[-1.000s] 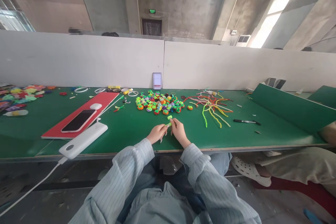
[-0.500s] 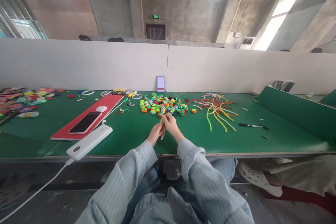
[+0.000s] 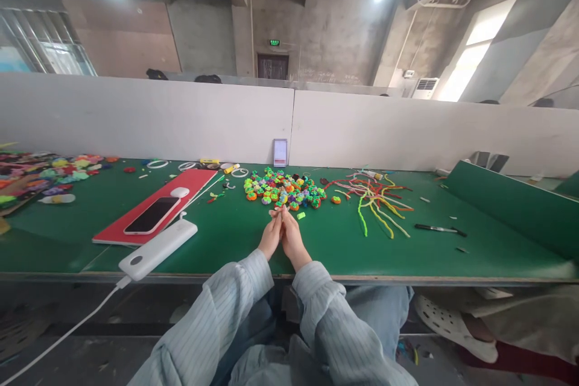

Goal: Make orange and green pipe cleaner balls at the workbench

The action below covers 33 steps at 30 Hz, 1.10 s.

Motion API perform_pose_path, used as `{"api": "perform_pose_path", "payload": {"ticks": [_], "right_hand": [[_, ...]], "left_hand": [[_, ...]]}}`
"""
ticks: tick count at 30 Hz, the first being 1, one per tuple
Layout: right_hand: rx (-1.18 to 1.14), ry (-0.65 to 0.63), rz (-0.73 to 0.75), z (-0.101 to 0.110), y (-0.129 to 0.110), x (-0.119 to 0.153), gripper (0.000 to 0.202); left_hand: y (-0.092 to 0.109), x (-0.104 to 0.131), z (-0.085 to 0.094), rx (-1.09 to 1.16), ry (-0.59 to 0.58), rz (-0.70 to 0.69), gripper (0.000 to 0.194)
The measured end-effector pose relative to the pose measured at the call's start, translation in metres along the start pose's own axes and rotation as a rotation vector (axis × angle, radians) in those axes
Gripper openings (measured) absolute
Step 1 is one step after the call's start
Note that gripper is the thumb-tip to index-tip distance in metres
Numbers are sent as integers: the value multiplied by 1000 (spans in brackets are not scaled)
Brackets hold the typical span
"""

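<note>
My left hand (image 3: 271, 236) and my right hand (image 3: 292, 237) are pressed together, palm against palm, in front of a pile of small colourful fuzzy balls (image 3: 271, 184). Both sets of fingers are held close and point toward the pile. Whatever may lie between them is hidden. A small light green piece (image 3: 301, 215) rests on the green table just beyond my right fingertips. One orange and green ball (image 3: 335, 199) sits apart, right of the pile.
Fuzzy pipe cleaners (image 3: 377, 199) and a black pen (image 3: 440, 229) lie to the right. On the left are a red folder (image 3: 122, 223), a phone (image 3: 151, 215) and a white power bank (image 3: 158, 248) with a cable. Another phone (image 3: 280, 152) leans on the white partition (image 3: 203, 114).
My hands have gone from pinching at the fingertips to lying palm to palm. The light green piece now shows on the table beside them. The view has tilted up slightly.
</note>
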State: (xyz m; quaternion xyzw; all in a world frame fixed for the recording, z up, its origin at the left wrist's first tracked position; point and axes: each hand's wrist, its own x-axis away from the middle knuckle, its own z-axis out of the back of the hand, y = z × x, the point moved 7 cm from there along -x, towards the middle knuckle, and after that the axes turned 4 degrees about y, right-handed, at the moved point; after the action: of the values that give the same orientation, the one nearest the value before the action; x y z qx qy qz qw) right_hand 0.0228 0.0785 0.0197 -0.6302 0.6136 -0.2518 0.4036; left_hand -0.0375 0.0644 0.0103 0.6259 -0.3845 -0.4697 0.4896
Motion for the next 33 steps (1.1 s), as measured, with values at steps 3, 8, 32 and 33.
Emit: {"api": "perform_pose_path", "payload": {"ticks": [3, 8, 32, 33], "right_hand": [[-4, 15, 10, 0, 3, 3, 33], [193, 123, 9, 18, 4, 2, 45], [442, 144, 290, 24, -18, 14, 50], [407, 152, 259, 27, -16, 13, 51]], "left_hand": [[4, 1, 1, -19, 16, -5, 51], [3, 0, -10, -54, -47, 96, 53], [4, -6, -19, 168, -164, 121, 45], [4, -5, -20, 153, -175, 117, 44]]}}
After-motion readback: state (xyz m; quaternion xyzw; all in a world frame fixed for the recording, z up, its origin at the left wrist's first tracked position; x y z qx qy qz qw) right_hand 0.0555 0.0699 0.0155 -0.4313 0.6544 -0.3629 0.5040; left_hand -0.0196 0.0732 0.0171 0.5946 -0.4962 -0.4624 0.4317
